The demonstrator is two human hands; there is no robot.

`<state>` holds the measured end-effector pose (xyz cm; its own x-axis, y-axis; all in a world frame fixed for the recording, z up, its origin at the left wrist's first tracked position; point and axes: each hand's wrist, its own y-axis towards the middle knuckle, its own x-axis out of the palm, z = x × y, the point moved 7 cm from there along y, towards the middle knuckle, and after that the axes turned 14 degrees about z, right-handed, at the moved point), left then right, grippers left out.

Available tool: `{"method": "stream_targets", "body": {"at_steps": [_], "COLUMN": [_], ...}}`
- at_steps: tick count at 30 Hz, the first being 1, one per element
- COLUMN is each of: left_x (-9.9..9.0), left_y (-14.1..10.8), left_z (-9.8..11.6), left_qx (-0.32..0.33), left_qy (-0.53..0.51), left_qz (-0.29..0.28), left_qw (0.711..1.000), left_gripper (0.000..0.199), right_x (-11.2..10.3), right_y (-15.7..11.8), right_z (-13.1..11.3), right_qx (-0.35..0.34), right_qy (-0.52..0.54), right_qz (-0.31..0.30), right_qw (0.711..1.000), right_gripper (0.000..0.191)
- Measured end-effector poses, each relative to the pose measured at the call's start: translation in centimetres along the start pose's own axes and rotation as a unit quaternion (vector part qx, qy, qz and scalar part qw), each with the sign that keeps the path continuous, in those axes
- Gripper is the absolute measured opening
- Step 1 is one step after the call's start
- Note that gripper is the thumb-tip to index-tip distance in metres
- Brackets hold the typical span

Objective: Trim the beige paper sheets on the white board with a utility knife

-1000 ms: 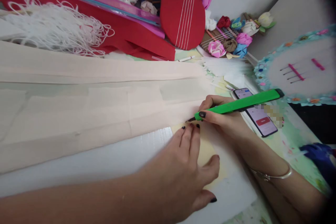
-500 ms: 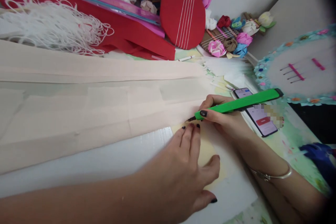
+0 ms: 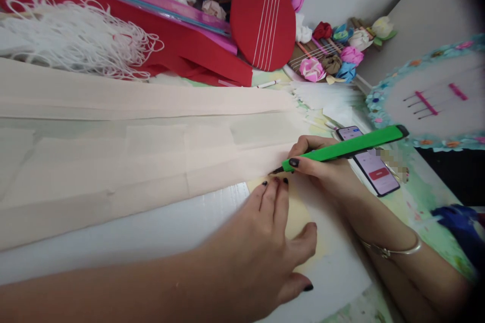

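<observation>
In the head view, my left hand [image 3: 261, 242] lies palm down with its fingers apart, fingertips pressed at the lower edge of a long beige fabric strip [image 3: 151, 171]. My right hand [image 3: 322, 161] is closed around a long green tool [image 3: 344, 145] with a thin dark tip. That tip points left and meets the fabric edge just above my left fingertips. Under the edge lie a white sheet [image 3: 151, 232] and a pale yellow piece [image 3: 297, 214], partly covered by my left hand.
Behind my right hand lies a phone [image 3: 375, 171]. White cords [image 3: 87, 35] and red fabric [image 3: 212, 60] rest at the back left. A red oval piece with strings [image 3: 263, 20] and paper flowers [image 3: 312, 68] stand behind. At right is a flower-edged oval [image 3: 420, 96].
</observation>
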<state>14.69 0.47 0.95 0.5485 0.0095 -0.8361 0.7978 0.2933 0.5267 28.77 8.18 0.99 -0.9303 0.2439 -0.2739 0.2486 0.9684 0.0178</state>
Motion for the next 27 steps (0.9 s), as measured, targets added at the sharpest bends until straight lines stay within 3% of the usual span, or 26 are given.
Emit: {"method": "stream_targets", "body": {"at_steps": [27], "left_x": [0.09], "left_y": [0.01], "left_z": [0.06], "left_qx": [-0.005], "left_qy": [-0.001], "left_qz": [0.007], "left_qw": [1.0], "left_gripper": [0.064], "right_x": [-0.89], "right_y": [0.55], "right_z": [0.87], "right_qx": [0.002], "right_qy": [0.014], "right_qz": [0.004], "right_qw": [1.0], "right_gripper": [0.026]}}
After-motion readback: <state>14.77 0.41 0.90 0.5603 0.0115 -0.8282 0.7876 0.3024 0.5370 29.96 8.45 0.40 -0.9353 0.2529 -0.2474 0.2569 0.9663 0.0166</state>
